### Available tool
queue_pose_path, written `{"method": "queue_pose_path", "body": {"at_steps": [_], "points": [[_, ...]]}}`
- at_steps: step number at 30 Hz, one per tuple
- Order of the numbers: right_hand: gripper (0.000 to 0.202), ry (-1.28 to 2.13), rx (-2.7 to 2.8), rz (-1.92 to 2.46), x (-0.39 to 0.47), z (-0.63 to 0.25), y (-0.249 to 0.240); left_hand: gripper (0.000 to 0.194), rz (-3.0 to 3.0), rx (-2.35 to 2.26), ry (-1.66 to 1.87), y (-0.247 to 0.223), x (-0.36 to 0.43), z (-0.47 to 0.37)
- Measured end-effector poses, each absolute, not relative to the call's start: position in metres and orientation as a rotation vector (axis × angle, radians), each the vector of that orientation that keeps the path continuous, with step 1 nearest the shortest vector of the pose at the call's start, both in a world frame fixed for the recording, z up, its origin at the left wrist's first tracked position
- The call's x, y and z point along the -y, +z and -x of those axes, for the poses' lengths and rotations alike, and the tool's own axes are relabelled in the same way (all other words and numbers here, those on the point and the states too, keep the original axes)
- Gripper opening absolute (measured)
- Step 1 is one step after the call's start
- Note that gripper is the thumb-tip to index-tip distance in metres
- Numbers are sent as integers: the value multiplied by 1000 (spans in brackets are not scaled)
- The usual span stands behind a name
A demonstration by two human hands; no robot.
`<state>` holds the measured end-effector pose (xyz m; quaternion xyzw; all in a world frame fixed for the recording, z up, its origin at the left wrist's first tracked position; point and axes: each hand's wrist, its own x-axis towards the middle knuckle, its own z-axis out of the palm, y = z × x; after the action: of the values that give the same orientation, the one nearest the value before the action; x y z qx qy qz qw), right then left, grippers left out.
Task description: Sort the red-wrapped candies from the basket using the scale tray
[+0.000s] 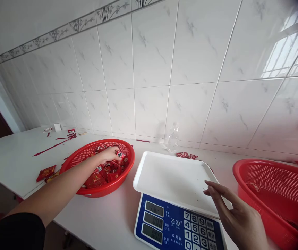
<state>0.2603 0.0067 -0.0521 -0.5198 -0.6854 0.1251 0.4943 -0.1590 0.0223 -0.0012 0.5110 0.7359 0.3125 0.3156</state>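
My left hand (pixel 110 155) reaches into a red plastic basket (pixel 72 156) full of small red wrapped packets (pixel 96 177). Its fingers are closed on a red-and-white packet (pixel 120 154) near the basket's far side. Above the right edge of a white weighing tray (pixel 169 175) hovers my right hand (pixel 233 211), its fingers stretched out loosely with nothing seen between them. The tray sits on a digital scale (pixel 173 225) with a blue keypad panel and several small displays. A few tiny specks lie on the tray.
At the right stands a second red basket (pixel 245 184), cut off by the frame. A clear plastic bottle (pixel 173 137) stands against the tiled wall. Red packets (pixel 46 173) lie left of the first basket, and dark red ribbon (pixel 52 146) is farther back.
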Motion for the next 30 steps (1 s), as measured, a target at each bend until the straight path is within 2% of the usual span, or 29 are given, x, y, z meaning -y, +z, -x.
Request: {"method": "queue_pose_path", "body": {"at_steps": [6, 12, 14, 16, 20, 24, 27, 30], "points": [[41, 306, 1695, 1233, -6, -260, -56, 34, -1367, -1685, 955, 36, -13, 123], [39, 332, 1742, 1227, -5, -262, -54, 31, -1468, -1492, 961, 24, -8, 45], [38, 315, 1725, 1228, -5, -262, -52, 39, -1522, -1444, 932, 21, -11, 27], [37, 304, 1711, 1240, -6, -261, -51, 45, -1567, -1470, 924, 22, -20, 23], [37, 311, 1696, 1272, -5, -262, -49, 34, -1588, -1798, 915, 23, -42, 62], [37, 315, 1691, 1257, -3, -263, -49, 35, -1548, -2066, 540, 9, -41, 121], [39, 317, 1694, 1229, -3, -263, -50, 34, -1542, -2086, 168, -11, -32, 147], [39, 336, 1720, 1222, -3, -262, -51, 37, -1574, -2077, -45, -28, -29, 154]]}}
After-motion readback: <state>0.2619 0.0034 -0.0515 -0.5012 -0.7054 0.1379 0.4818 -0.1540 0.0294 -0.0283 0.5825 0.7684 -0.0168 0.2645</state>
